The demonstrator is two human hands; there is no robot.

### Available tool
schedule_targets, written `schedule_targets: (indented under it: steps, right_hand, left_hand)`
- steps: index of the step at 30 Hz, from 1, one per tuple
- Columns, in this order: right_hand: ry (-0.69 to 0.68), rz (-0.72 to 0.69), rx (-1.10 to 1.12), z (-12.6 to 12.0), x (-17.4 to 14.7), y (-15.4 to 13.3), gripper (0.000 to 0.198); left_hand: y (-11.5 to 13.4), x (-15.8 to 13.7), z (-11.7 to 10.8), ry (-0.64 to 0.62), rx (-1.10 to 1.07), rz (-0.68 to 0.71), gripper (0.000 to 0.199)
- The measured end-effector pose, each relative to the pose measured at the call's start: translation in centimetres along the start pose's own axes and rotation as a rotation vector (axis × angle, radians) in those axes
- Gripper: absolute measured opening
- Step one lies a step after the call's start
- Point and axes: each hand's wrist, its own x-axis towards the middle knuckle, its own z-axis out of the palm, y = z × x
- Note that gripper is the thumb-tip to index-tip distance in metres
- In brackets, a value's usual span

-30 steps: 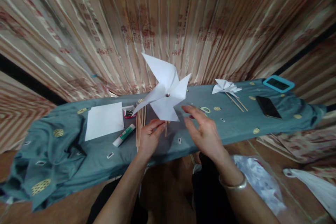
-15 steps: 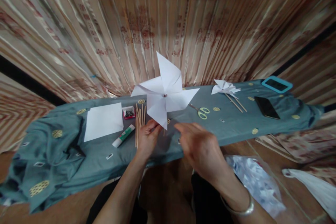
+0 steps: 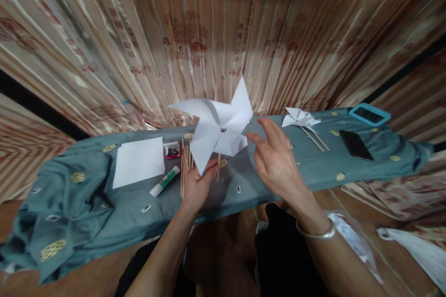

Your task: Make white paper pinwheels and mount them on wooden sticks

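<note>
Pinwheel (image 3: 221, 119) has little edge room beside the right hand (image 3: 276, 163).

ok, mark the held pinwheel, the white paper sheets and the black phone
held pinwheel (image 3: 223, 130), head view, on the hub where the blades meet
white paper sheets (image 3: 139, 162), head view, middle of the top sheet
black phone (image 3: 356, 145), head view, middle of its upper face

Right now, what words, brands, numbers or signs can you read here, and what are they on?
No text is clear enough to quote.
Glue stick: label marks, too small and blurred.
Curtain: columns of character-like marks, too blurred.
Tablecloth: small rectangular patches, any lettering too small.
Small open box: any print too small to tell.
Paper pinwheel in the left hand: no writing visible.
</note>
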Motion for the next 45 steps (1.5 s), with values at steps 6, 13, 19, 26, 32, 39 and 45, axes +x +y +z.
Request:
schedule_targets:
  steps: [6, 13, 19, 26, 32, 39, 45]
  right_hand:
    - [-0.259, -0.023, 0.257, 1.4, -5.7, -3.5, 0.04]
    - [-0.23, 0.169, 0.363, 3.4, -7.4, -2.8, 0.03]
    - [-0.155, 0.377, 0.432, 5.1, -6.4, -2.0, 0.035]
    - [-0.092, 0.39, 0.509, 5.7, -6.2, -1.2, 0.017]
    - [-0.007, 0.471, 0.484, 4.8, -6.8, 2.3, 0.02]
    - [0.01, 0.603, 0.114, 0.5, -6.6, 13.7, 0.024]
    - [-0.181, 0.702, -0.32, -3.3, -4.8, 23.4, 0.029]
  left_hand:
    - [0.0, -0.1, 0.2, 0.0, -0.036, -0.012, 0.018]
    - [0.5, -0.4, 1.1, -0.013, -0.139, -0.034, 0.016]
    - [0.9, -0.4, 2.5, -0.051, -0.221, -0.098, 0.018]
    - [1.0, -0.2, 4.7, -0.074, -0.297, -0.178, 0.022]
    - [1.2, -0.5, 6.8, -0.081, -0.382, -0.209, 0.037]
    - [0.3, -1.2, 8.9, -0.116, -0.344, -0.193, 0.035]
    - [-0.6, -2.3, 11.2, -0.187, -0.271, -0.214, 0.031]
